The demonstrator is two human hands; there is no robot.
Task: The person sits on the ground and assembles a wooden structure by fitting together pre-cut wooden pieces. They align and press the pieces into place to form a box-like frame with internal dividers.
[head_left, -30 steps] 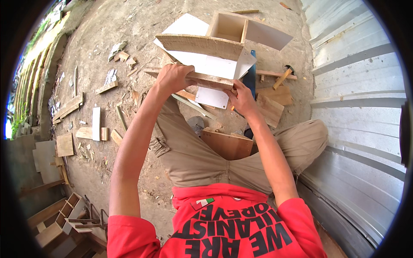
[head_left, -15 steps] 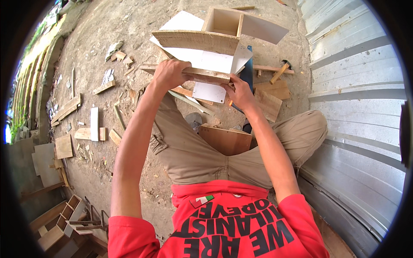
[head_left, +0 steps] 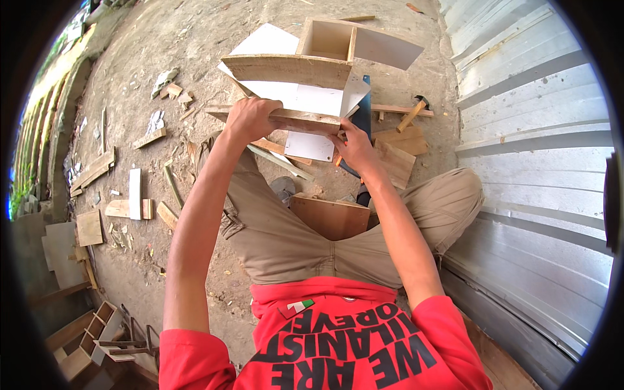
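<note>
Board shift: the board point(head_left: 304, 121) is hardly moving, so it is probably being steadied
Left hand point(head_left: 252, 119): curling closed over the board's edge
Right hand point(head_left: 355, 147): pinching the board's right end
Board place: sitting beyond the lap point(head_left: 330, 257), near a white panel point(head_left: 320, 99)
Board grain: showing rough and brown

Large black capital lettering point(head_left: 344, 354) — upside down from here — runs across the red shirt point(head_left: 325, 290).
</note>
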